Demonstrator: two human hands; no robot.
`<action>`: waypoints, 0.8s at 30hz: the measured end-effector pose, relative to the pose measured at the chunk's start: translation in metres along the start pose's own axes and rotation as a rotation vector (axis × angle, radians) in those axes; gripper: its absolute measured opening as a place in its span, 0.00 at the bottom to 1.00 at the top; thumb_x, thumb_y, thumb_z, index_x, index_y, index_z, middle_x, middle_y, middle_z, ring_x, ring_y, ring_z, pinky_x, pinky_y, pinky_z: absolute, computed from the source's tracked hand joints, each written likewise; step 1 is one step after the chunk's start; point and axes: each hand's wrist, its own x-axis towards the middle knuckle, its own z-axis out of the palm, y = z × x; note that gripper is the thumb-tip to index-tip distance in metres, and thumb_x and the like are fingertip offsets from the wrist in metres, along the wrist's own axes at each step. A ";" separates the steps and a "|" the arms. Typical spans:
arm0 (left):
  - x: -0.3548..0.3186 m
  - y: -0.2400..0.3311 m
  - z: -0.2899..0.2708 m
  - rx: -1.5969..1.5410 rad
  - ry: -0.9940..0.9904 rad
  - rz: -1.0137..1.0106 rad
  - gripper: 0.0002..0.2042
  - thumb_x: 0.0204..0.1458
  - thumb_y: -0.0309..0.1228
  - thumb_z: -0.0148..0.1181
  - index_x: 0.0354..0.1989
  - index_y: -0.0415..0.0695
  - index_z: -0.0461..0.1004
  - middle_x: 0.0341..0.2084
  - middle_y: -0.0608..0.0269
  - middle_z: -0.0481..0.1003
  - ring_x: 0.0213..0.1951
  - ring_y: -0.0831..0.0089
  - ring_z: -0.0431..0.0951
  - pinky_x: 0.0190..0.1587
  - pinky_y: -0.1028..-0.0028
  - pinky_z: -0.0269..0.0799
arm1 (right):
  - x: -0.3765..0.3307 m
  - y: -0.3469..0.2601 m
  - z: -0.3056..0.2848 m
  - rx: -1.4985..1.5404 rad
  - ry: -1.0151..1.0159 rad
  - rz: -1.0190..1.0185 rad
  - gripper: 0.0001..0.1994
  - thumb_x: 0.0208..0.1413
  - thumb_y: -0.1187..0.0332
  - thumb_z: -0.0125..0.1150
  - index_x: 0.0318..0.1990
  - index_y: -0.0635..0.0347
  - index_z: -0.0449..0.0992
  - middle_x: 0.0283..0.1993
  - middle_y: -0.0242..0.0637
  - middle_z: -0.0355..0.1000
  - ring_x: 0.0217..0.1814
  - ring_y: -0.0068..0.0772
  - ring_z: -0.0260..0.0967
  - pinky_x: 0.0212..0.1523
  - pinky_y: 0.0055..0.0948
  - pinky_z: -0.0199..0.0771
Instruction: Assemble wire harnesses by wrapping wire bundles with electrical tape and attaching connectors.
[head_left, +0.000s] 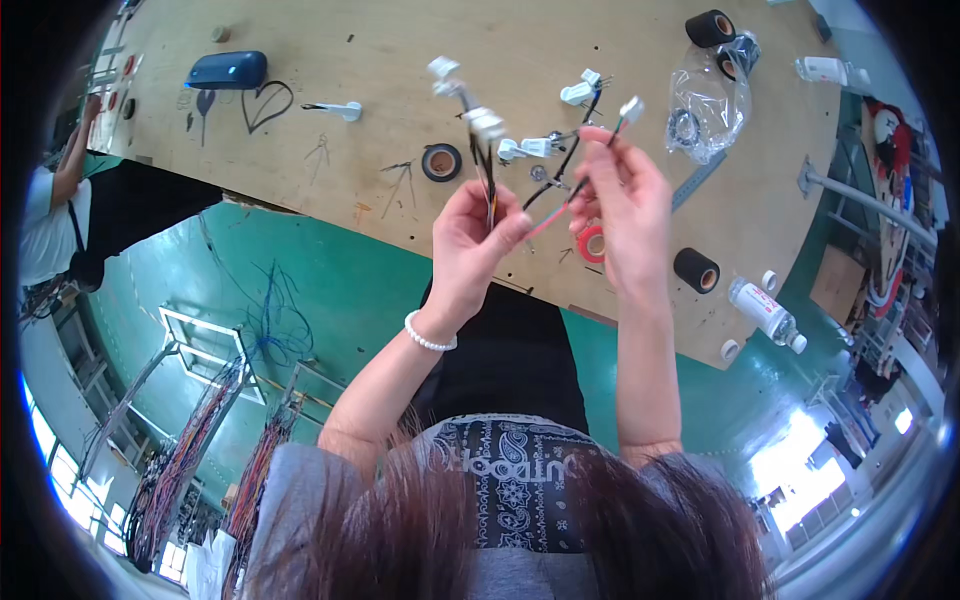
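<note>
My left hand is closed round a bundle of wires, dark ones among them, above the table's near edge. White plug connectors stick up at the bundle's far end. My right hand pinches a thinner wire lead with red in it, which runs across from beside my left thumb. A small white connector tips this lead just beyond my right fingertips. Behind the hands, more white connectors with black cable lie on the table. My fingers hide where the lead meets the bundle.
On the wooden table are a black tape roll, red tape, a dark blue case, a clear plastic bag, a ruler and a bottle. Another person stands at the far left. Wire racks stand on the green floor.
</note>
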 end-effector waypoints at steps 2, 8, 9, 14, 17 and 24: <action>-0.008 -0.004 0.001 0.128 -0.085 0.094 0.09 0.53 0.22 0.63 0.37 0.41 0.68 0.30 0.66 0.74 0.31 0.83 0.73 0.36 0.82 0.69 | 0.003 -0.002 -0.013 0.052 0.011 0.000 0.12 0.62 0.67 0.57 0.47 0.67 0.73 0.30 0.32 0.72 0.21 0.17 0.67 0.19 0.17 0.71; -0.004 -0.018 -0.004 0.196 -0.001 0.082 0.09 0.53 0.20 0.63 0.35 0.41 0.67 0.28 0.68 0.74 0.31 0.85 0.72 0.36 0.83 0.68 | 0.039 -0.007 -0.017 -0.448 0.119 -0.059 0.12 0.56 0.65 0.66 0.40 0.66 0.75 0.27 0.30 0.70 0.20 0.14 0.62 0.17 0.16 0.61; -0.002 -0.024 -0.006 0.258 0.022 0.072 0.09 0.53 0.20 0.62 0.35 0.41 0.67 0.28 0.69 0.74 0.30 0.86 0.71 0.35 0.83 0.68 | 0.044 -0.007 -0.017 -0.449 0.117 -0.056 0.12 0.56 0.65 0.66 0.40 0.66 0.75 0.27 0.30 0.70 0.20 0.14 0.62 0.17 0.16 0.61; 0.012 -0.050 -0.011 0.302 0.092 0.169 0.08 0.54 0.19 0.61 0.34 0.41 0.66 0.27 0.71 0.72 0.28 0.88 0.69 0.32 0.85 0.65 | 0.075 0.002 -0.027 -0.309 0.050 0.087 0.12 0.54 0.64 0.68 0.37 0.64 0.76 0.24 0.27 0.69 0.20 0.11 0.59 0.17 0.15 0.57; 0.018 -0.051 -0.019 0.313 0.064 0.175 0.07 0.54 0.20 0.61 0.35 0.40 0.67 0.28 0.71 0.72 0.29 0.88 0.68 0.34 0.85 0.64 | 0.094 0.010 -0.040 -0.446 -0.003 0.278 0.13 0.55 0.63 0.66 0.39 0.65 0.77 0.27 0.29 0.72 0.21 0.11 0.61 0.17 0.15 0.58; 0.018 0.004 -0.010 0.303 -0.175 0.152 0.10 0.62 0.30 0.53 0.46 0.35 0.71 0.33 0.68 0.71 0.34 0.85 0.68 0.40 0.83 0.64 | 0.012 -0.032 -0.001 -0.400 0.122 -0.066 0.15 0.59 0.64 0.61 0.44 0.69 0.76 0.33 0.35 0.77 0.25 0.13 0.65 0.19 0.14 0.61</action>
